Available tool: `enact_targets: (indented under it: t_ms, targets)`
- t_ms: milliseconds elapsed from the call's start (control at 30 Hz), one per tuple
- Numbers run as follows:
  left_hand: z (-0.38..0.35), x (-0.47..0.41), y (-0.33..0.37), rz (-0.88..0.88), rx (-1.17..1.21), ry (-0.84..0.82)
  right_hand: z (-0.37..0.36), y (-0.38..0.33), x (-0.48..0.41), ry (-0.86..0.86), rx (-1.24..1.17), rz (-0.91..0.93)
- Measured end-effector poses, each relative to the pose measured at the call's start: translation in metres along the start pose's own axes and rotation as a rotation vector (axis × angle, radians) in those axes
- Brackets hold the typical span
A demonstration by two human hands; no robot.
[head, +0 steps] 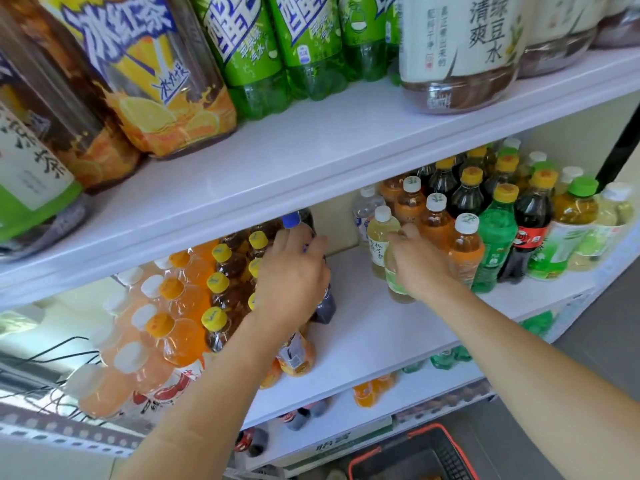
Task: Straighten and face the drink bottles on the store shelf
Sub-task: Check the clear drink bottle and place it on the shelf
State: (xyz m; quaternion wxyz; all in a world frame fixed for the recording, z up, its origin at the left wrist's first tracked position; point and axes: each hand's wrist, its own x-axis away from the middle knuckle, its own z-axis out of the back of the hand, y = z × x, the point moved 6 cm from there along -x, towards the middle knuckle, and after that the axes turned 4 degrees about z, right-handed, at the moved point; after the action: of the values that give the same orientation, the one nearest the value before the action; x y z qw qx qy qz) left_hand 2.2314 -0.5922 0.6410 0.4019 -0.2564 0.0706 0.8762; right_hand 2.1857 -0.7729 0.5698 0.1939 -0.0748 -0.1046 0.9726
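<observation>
Left hand [291, 275] gripped dark, blue-capped plastic bottle [323, 304]; right hand [417, 263] clasped pale, green-labelled clear bottle [398, 289] on white middle shelf [363, 327]. Best practice: keep upright, twist labels outward.

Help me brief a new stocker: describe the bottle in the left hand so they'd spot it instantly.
On the middle shelf, find the left block of yellow-capped bottles. At its right edge, beside the shelf's bare gap, the left hand grips a dark bottle. It alone has a blue cap; its neighbours' are yellow.
</observation>
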Motion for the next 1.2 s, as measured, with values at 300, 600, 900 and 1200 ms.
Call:
enact_targets:
  t_ms: [300, 600, 900, 1200]
  targets:
    - [-0.028, 0.07, 0.07, 0.137, 0.597, -0.327, 0.051, 0.022, 0.087, 0.189, -0.552, 0.117]
    - [-0.01, 0.111, 0.132, 0.766, 1.698, -0.381, 0.089, 0.011, 0.143, 0.111, -1.233, 0.041]
    - [-0.004, 0.116, 0.122, 1.023, 2.07, -0.528, 0.02, -0.032, 0.205, -0.355, -1.766, -0.173]
    - [0.008, 0.113, 0.064, 0.769, 1.847, -0.47, 0.025, -0.064, 0.214, 0.1, -1.163, -0.331]
